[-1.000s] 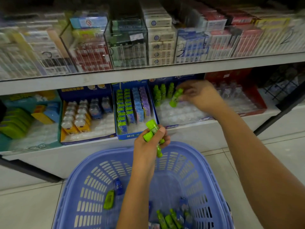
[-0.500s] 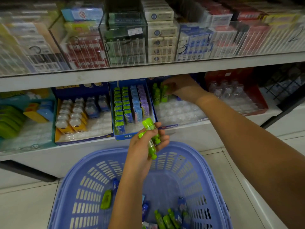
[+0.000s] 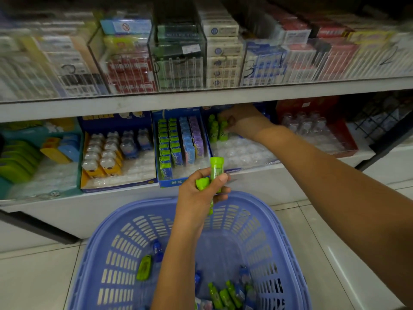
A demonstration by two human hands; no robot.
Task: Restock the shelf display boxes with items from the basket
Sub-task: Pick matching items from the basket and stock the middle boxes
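The right hand (image 3: 242, 121), fingers pinching a green tube (image 3: 223, 132), should seat it upright in the display box (image 3: 245, 153), while the left hand (image 3: 199, 195) clamps spare tubes (image 3: 216, 171).

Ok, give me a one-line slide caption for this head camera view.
Right hand seats a green tube in the display box; left hand holds spare tubes over the basket.

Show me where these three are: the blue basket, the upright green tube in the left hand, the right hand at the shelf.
blue basket (image 3: 125, 242), head view, its left slotted wall.
upright green tube (image 3: 216, 166), head view, its top end.
right hand (image 3: 242, 123), head view, back of the hand.
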